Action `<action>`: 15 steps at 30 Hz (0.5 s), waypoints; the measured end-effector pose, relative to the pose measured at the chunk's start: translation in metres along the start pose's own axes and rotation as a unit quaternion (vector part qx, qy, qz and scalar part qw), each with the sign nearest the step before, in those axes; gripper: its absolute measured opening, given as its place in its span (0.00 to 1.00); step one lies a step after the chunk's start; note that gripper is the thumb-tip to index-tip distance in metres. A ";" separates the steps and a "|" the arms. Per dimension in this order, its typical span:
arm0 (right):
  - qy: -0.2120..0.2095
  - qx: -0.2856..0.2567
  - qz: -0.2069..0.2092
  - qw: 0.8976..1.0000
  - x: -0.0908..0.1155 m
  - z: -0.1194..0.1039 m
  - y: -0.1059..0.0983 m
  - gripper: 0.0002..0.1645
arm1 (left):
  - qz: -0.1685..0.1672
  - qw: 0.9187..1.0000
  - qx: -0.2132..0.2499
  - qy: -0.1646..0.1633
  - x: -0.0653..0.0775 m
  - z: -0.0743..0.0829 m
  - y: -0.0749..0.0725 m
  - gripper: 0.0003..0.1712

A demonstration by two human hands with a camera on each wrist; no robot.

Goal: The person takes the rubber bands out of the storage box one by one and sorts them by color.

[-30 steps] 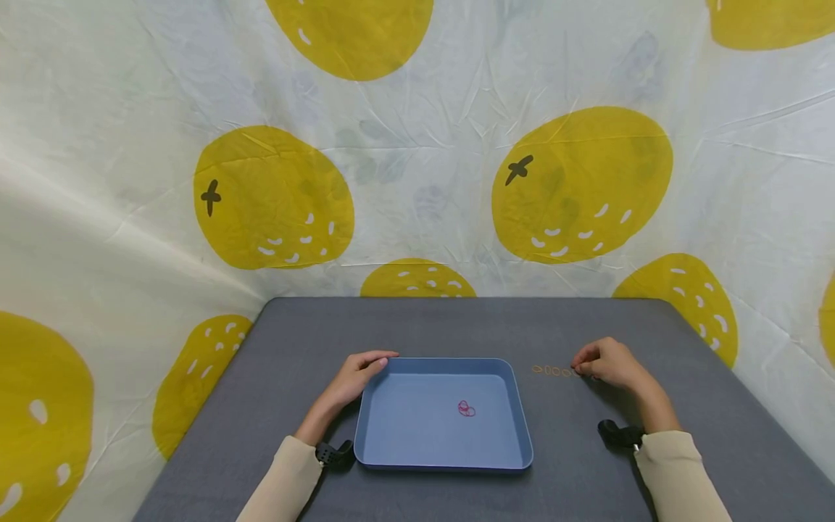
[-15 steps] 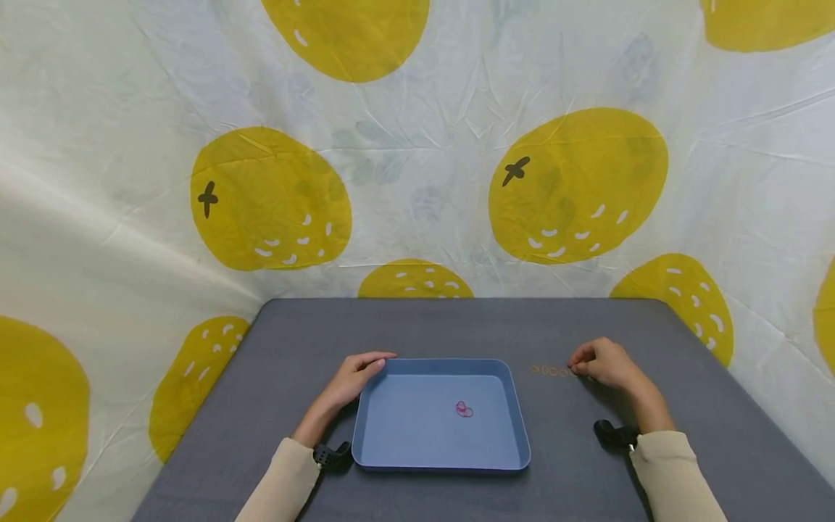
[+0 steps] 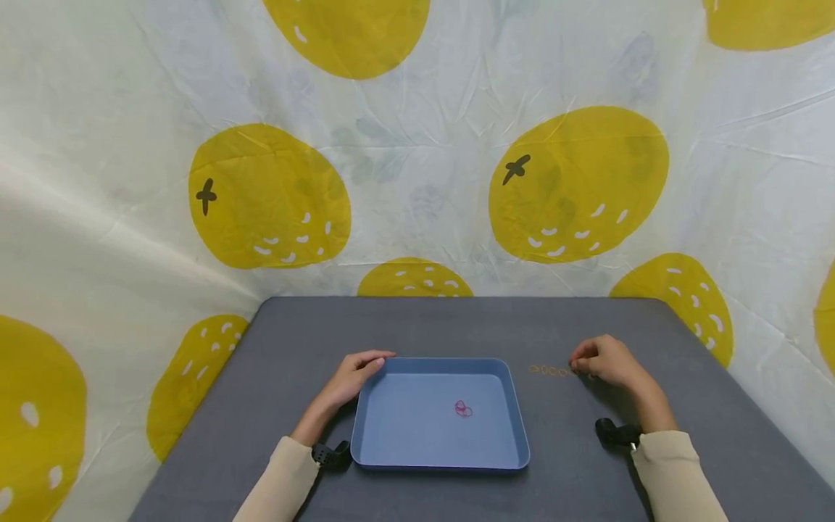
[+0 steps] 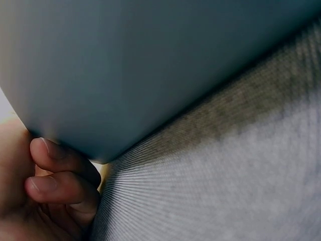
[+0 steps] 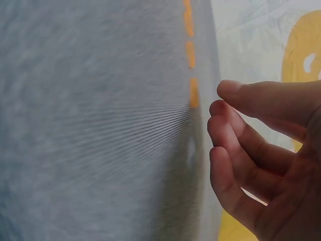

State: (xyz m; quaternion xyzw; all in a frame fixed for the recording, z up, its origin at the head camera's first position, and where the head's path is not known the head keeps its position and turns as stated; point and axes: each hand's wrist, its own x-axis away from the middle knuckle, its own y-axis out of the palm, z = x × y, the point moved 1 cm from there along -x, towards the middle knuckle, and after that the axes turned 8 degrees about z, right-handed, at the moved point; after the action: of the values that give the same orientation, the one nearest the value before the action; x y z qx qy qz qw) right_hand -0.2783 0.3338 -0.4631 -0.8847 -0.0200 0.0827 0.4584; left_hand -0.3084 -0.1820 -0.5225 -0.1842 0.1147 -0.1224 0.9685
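A blue rectangular tray lies on the grey table, with several thin pink rubber bands in a small tangle inside. My left hand holds the tray's back left corner, the thumb at the rim. In the left wrist view, two curled fingers lie against the outer wall. To the right of the tray, several small orange rubber bands form a row. My right hand is at the row's right end, fingertips low over the table. Its fingers are loosely bent, and no band shows between them in the right wrist view.
The grey table reaches back to a white curtain printed with yellow fruit. More of this curtain hangs at the left and right. Black straps sit at both wrists, below beige sleeves.
My right hand shifts very slightly at the end of the orange row. My left hand stays on the tray corner, and the pink bands lie as before.
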 end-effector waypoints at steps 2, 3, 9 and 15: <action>-0.007 0.004 0.006 1.000 -0.001 -0.002 -0.001 0.06 | -0.002 1.000 -0.002 0.003 0.000 -0.001 -0.001 0.20; -0.010 0.007 0.010 1.000 -0.002 -0.004 -0.001 0.05 | -0.003 1.000 -0.003 0.004 0.000 -0.001 -0.002 0.20; -0.032 0.021 0.021 0.999 -0.005 -0.017 -0.006 0.06 | -0.007 1.000 0.005 -0.001 -0.001 0.000 -0.002 0.20; -0.050 0.023 0.023 0.998 -0.007 -0.035 -0.011 0.07 | -0.007 1.000 0.004 -0.001 -0.003 0.000 -0.001 0.20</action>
State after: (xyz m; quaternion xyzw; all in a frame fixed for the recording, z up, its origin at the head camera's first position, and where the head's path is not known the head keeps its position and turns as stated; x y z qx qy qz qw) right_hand -0.2785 0.3109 -0.4338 -0.8689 -0.0212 0.1379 0.4749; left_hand -0.3112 -0.1826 -0.5217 -0.1811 0.1119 -0.1298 0.9684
